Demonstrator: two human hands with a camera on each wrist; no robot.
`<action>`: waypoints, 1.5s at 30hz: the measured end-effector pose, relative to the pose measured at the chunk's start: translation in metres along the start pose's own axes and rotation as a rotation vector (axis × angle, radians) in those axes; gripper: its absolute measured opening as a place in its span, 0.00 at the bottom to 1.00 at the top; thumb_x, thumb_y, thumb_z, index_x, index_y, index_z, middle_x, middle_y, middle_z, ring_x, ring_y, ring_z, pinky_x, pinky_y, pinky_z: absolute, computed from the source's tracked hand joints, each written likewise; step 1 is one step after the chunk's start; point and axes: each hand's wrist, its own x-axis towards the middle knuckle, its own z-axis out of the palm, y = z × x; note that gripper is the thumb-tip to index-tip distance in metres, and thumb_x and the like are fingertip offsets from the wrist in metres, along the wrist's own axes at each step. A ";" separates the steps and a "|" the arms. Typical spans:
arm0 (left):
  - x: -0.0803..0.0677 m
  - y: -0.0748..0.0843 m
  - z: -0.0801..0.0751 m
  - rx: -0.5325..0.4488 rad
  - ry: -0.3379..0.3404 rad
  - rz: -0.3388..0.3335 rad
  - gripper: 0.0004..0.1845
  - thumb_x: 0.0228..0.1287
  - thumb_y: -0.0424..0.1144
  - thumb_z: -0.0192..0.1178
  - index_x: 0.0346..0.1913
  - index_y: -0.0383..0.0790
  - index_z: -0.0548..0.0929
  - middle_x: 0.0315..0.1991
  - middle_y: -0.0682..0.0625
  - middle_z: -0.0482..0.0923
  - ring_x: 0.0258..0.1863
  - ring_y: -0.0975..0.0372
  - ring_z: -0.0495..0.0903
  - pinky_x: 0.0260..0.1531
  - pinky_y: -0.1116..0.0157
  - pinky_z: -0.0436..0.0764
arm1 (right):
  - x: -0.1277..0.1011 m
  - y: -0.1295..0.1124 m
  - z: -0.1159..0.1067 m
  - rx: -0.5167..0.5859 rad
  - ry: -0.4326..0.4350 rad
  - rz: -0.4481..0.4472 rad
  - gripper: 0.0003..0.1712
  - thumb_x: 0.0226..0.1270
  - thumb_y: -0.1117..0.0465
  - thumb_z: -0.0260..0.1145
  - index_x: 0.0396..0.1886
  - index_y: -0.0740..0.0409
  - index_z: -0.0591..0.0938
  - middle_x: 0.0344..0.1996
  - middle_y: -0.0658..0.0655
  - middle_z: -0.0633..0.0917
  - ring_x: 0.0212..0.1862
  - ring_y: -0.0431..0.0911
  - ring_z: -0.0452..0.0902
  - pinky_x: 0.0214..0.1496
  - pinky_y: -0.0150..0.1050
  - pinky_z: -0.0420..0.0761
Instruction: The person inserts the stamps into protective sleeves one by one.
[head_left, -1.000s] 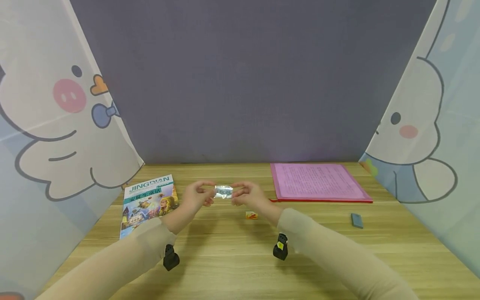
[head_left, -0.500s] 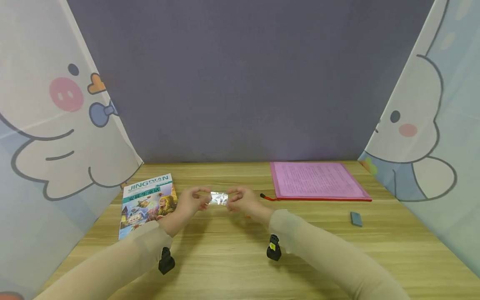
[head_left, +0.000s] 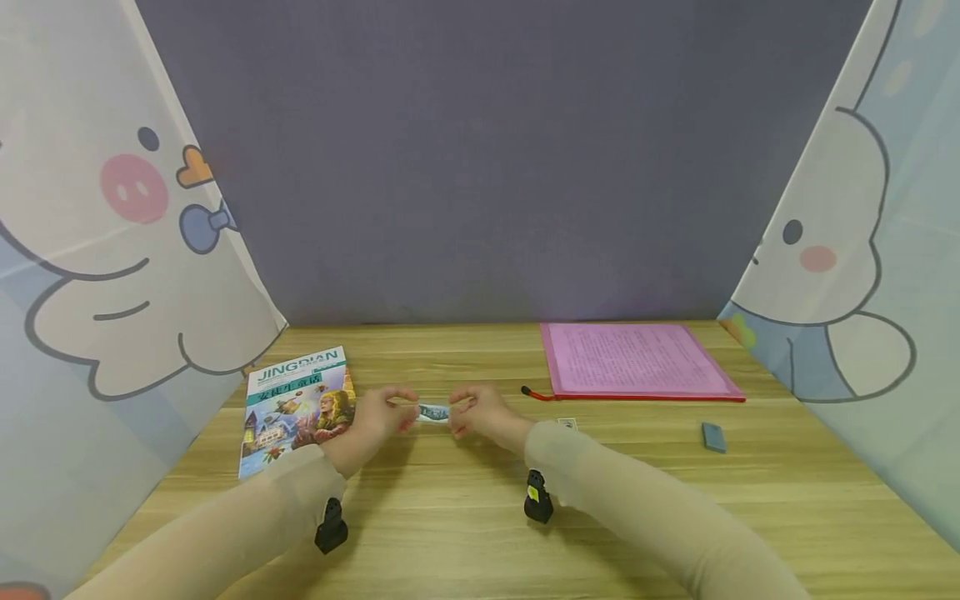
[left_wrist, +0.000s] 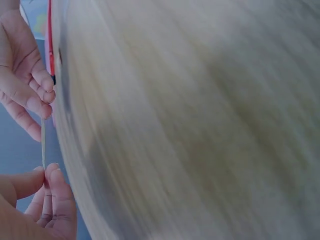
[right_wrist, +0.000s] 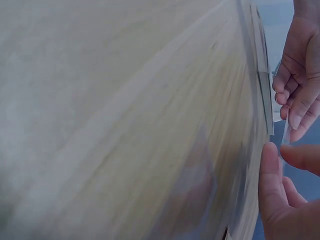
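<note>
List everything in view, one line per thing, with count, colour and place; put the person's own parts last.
small wrapper: 1, clear with blue print, pinched between both hands above the table
book: 1, teal and multicoloured cover, table left
folder: 1, pink with red edge, table back right
small grey block: 1, grey, table right
small card: 1, whitish, in front of the folder
table: 1, light wood
curtains: 2, pale with cartoon animals, either side
backdrop: 1, grey-purple, behind the table
left hand: 1, beige sleeve, pinches the wrapper's left end
right hand: 1, beige sleeve, pinches its right end
</note>
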 end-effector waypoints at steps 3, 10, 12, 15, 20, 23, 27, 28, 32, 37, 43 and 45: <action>0.003 -0.006 0.002 0.005 -0.004 -0.015 0.11 0.59 0.26 0.64 0.45 0.26 0.82 0.21 0.42 0.83 0.17 0.62 0.80 0.21 0.66 0.83 | 0.000 0.001 0.002 -0.028 -0.021 0.027 0.24 0.55 0.80 0.65 0.54 0.74 0.76 0.31 0.65 0.85 0.25 0.44 0.80 0.34 0.39 0.87; 0.006 -0.012 0.006 0.013 -0.011 -0.034 0.09 0.58 0.25 0.64 0.42 0.25 0.81 0.21 0.43 0.82 0.14 0.65 0.78 0.18 0.69 0.81 | -0.001 0.003 0.005 -0.104 -0.004 0.056 0.23 0.53 0.78 0.66 0.52 0.73 0.77 0.30 0.63 0.84 0.24 0.44 0.80 0.33 0.37 0.87; 0.006 -0.013 0.007 0.018 -0.013 -0.030 0.08 0.59 0.24 0.64 0.41 0.25 0.81 0.21 0.43 0.83 0.15 0.65 0.78 0.17 0.69 0.81 | 0.000 0.004 0.006 -0.121 0.003 0.055 0.22 0.52 0.78 0.66 0.51 0.73 0.78 0.30 0.62 0.84 0.25 0.44 0.80 0.33 0.37 0.86; 0.006 -0.015 0.007 0.026 -0.014 -0.029 0.06 0.58 0.24 0.64 0.39 0.25 0.80 0.21 0.43 0.83 0.14 0.65 0.77 0.17 0.70 0.80 | 0.000 0.003 0.007 -0.138 0.011 0.062 0.21 0.52 0.78 0.67 0.49 0.73 0.79 0.29 0.61 0.84 0.24 0.43 0.79 0.33 0.35 0.86; 0.006 -0.015 0.007 0.047 -0.026 -0.046 0.06 0.58 0.24 0.64 0.37 0.26 0.79 0.21 0.44 0.82 0.15 0.65 0.77 0.17 0.71 0.80 | -0.001 0.002 0.009 -0.138 0.024 0.078 0.20 0.51 0.78 0.67 0.47 0.73 0.80 0.28 0.60 0.83 0.23 0.42 0.78 0.31 0.34 0.85; 0.006 -0.014 0.007 0.070 -0.035 -0.058 0.05 0.58 0.24 0.65 0.36 0.27 0.79 0.21 0.44 0.82 0.16 0.65 0.77 0.17 0.71 0.80 | -0.001 0.001 0.010 -0.139 0.037 0.085 0.20 0.49 0.79 0.67 0.46 0.74 0.80 0.29 0.60 0.82 0.22 0.41 0.77 0.31 0.33 0.85; 0.007 -0.013 0.007 0.115 -0.046 -0.060 0.05 0.57 0.25 0.66 0.34 0.28 0.79 0.21 0.44 0.82 0.16 0.65 0.77 0.18 0.71 0.81 | 0.000 0.002 0.011 -0.135 0.049 0.089 0.19 0.50 0.79 0.67 0.45 0.74 0.80 0.31 0.61 0.83 0.22 0.41 0.78 0.31 0.32 0.85; 0.007 -0.013 0.006 0.122 -0.047 -0.062 0.05 0.57 0.25 0.66 0.33 0.28 0.80 0.21 0.44 0.83 0.16 0.65 0.78 0.18 0.71 0.81 | 0.000 0.002 0.011 -0.137 0.051 0.088 0.19 0.50 0.79 0.67 0.45 0.73 0.80 0.32 0.61 0.83 0.23 0.41 0.78 0.31 0.32 0.85; 0.009 -0.013 0.005 0.148 -0.050 -0.060 0.04 0.57 0.26 0.66 0.32 0.28 0.81 0.22 0.44 0.83 0.17 0.65 0.79 0.19 0.70 0.81 | 0.002 0.004 0.011 -0.149 0.060 0.087 0.18 0.51 0.78 0.68 0.45 0.72 0.81 0.33 0.61 0.83 0.23 0.41 0.78 0.30 0.32 0.85; 0.008 -0.013 0.005 0.152 -0.047 -0.058 0.04 0.57 0.26 0.67 0.31 0.28 0.81 0.21 0.45 0.83 0.17 0.65 0.79 0.19 0.70 0.82 | 0.002 0.003 0.011 -0.148 0.053 0.084 0.18 0.51 0.78 0.68 0.45 0.72 0.81 0.34 0.61 0.83 0.22 0.41 0.78 0.30 0.31 0.85; 0.007 -0.012 0.004 0.127 -0.046 -0.066 0.04 0.57 0.26 0.67 0.32 0.27 0.82 0.19 0.47 0.82 0.16 0.66 0.78 0.19 0.70 0.82 | 0.002 0.003 0.008 -0.098 0.003 0.106 0.20 0.52 0.78 0.67 0.47 0.74 0.79 0.35 0.62 0.82 0.25 0.43 0.80 0.34 0.34 0.86; 0.007 -0.011 0.003 0.123 -0.049 -0.065 0.05 0.56 0.26 0.67 0.32 0.27 0.82 0.19 0.46 0.83 0.16 0.66 0.79 0.19 0.70 0.82 | 0.001 0.003 0.005 -0.073 -0.014 0.104 0.21 0.53 0.78 0.67 0.49 0.75 0.79 0.36 0.63 0.82 0.27 0.44 0.81 0.35 0.36 0.87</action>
